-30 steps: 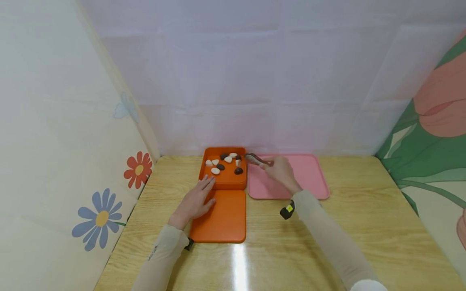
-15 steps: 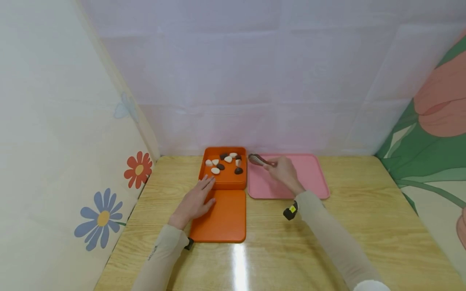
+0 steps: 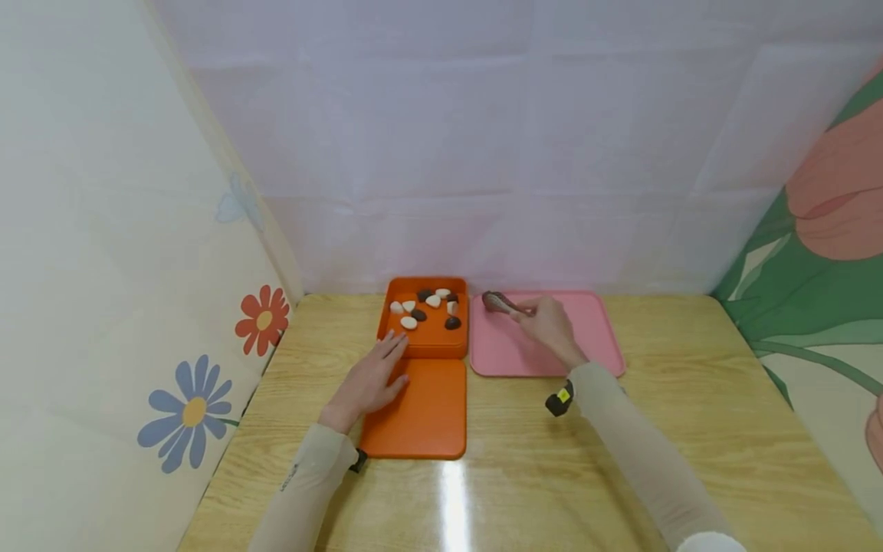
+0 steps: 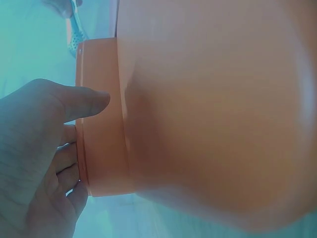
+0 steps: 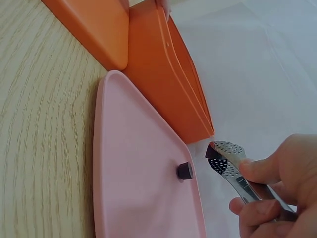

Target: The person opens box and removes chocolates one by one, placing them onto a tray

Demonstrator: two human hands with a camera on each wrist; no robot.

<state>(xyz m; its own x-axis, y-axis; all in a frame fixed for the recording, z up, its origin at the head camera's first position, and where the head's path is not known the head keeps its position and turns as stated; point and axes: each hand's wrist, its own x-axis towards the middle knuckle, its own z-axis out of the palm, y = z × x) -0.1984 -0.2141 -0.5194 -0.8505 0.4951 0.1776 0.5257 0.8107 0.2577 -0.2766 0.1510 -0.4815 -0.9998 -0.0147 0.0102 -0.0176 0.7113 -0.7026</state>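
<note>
My right hand (image 3: 548, 330) grips metal tongs (image 3: 501, 303) with perforated ends, above the left back part of the pink tray (image 3: 593, 356). In the right wrist view, a small dark piece (image 5: 211, 150) sits between the tong ends, and another dark piece (image 5: 185, 171) stands on the tray near its rim. My left hand (image 3: 366, 387) lies with fairly straight fingers at the front left rim of the orange box (image 3: 434, 350). White pieces (image 3: 409, 323) and dark pieces (image 3: 452, 323) are scattered inside that box. In the left wrist view, the thumb (image 4: 86, 101) overlaps the box's front wall.
An orange lid (image 3: 421, 414) lies flat in front of the box, partly beneath the left hand. Box and pink tray stand side by side on the wooden table (image 3: 524, 475). A pale sheet (image 3: 483, 192) rises behind them, with flower-printed walls (image 3: 193, 414) at the sides.
My right hand has carried the tongs rightward, from the box's right edge to above the pink tray. The left hand stays where it was.
</note>
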